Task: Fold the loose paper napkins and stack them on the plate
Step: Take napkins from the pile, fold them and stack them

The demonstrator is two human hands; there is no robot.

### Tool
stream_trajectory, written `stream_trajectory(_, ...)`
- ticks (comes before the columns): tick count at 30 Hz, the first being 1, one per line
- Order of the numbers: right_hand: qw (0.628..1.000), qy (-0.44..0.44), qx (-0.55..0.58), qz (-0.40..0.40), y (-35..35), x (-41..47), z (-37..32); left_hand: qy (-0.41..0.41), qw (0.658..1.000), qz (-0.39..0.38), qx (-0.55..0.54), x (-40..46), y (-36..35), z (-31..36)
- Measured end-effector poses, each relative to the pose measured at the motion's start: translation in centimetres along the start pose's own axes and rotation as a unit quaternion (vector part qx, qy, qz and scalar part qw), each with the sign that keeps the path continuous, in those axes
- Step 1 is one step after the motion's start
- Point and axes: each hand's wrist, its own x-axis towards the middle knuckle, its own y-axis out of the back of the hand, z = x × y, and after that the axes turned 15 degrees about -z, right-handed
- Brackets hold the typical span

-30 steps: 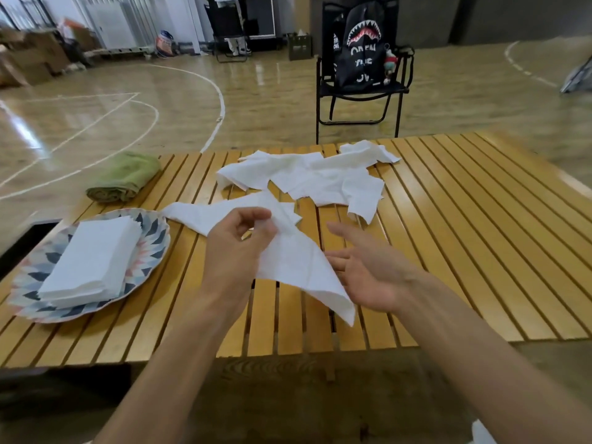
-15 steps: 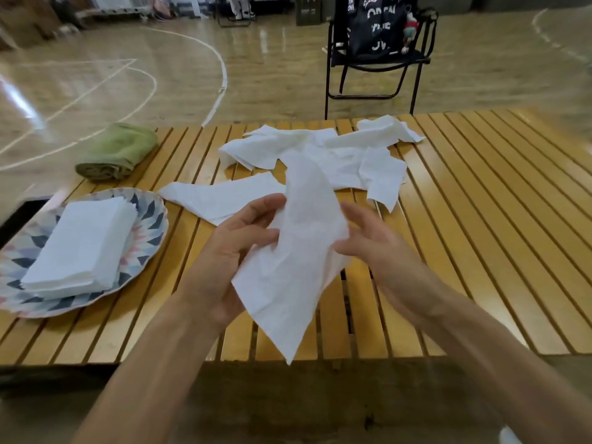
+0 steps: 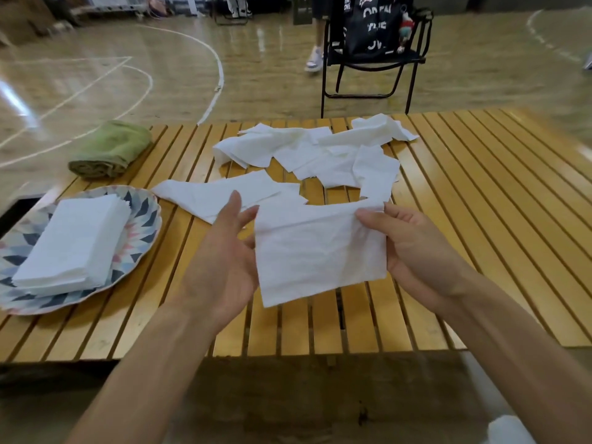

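**Napkin stretched between two hands above the slatted table**

At the centre of the frame we see both hands holding one white napkin (image 3: 320, 251) spread flat between them, raised a little above the table. The left hand (image 3: 229, 251) has its fingers long and nearly straight, pointing up; the napkin's left edge lies against its fingers, though we cannot tell whether the thumb pinches it. The right hand (image 3: 413, 248) grips the right edge, its thumb curled over the top right corner and its fingers behind the sheet. The napkin is creased, and its lower left corner hangs lowest.

Just beyond the left hand, a single loose napkin (image 3: 217, 197) lies flat on the wooden slat table (image 3: 480, 219). Further back, toward the upper centre of the frame, a heap of loose napkins (image 3: 320, 152) lies crumpled and overlapping near the table's far edge.

At the left of the frame sits a patterned plate (image 3: 144, 225) with a scalloped rim, and on it a neat stack of folded napkins (image 3: 73, 245). Behind the plate, in the upper left part of the table, lies a rolled green towel (image 3: 112, 149).

Beyond the table, at the upper right, stands a black folding chair (image 3: 368, 78) with a dark printed bag (image 3: 371, 24) on its seat. Beside the chair we see a person's leg and white shoe (image 3: 314, 59) on the wooden court floor.
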Motion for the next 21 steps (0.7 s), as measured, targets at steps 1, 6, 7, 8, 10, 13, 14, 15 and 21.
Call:
stream_trajectory(1,1.000,0.000,-0.005,0.010,0.0,0.0,0.1,-0.020,0.999,0.005,0.030,0.1,-0.2,-0.3)
stream_trajectory(6,0.999,0.001,-0.032,0.013,0.0,0.2,0.3,-0.109,0.949,0.055,0.292,0.6,0.1,-1.5)
stream_trajectory(7,0.999,0.000,-0.035,0.011,0.0,0.2,0.3,-0.122,0.931,0.057,0.339,0.6,0.2,-1.7)
stream_trajectory(8,0.999,0.000,-0.036,0.011,0.0,0.2,0.3,-0.135,0.915,0.062,0.374,0.7,0.3,-1.8)
stream_trajectory(10,0.999,-0.001,-0.036,0.010,-0.1,0.2,0.3,-0.150,0.898,0.079,0.406,0.8,0.4,-1.8)
stream_trajectory(13,0.998,0.001,-0.060,0.009,-0.1,0.2,0.3,-0.165,0.879,0.096,0.436,0.9,0.7,-1.8)
stream_trajectory(14,0.997,0.004,-0.077,0.013,-0.2,0.2,0.2,-0.167,0.874,0.099,0.445,0.9,0.8,-1.8)
stream_trajectory(15,0.994,0.011,-0.103,0.023,-0.2,0.2,0.3,-0.168,0.871,0.102,0.450,0.9,0.9,-1.8)
stream_trajectory(21,0.936,0.094,-0.315,0.126,0.2,0.3,0.2,-0.172,0.821,0.135,0.528,1.0,1.3,-1.5)
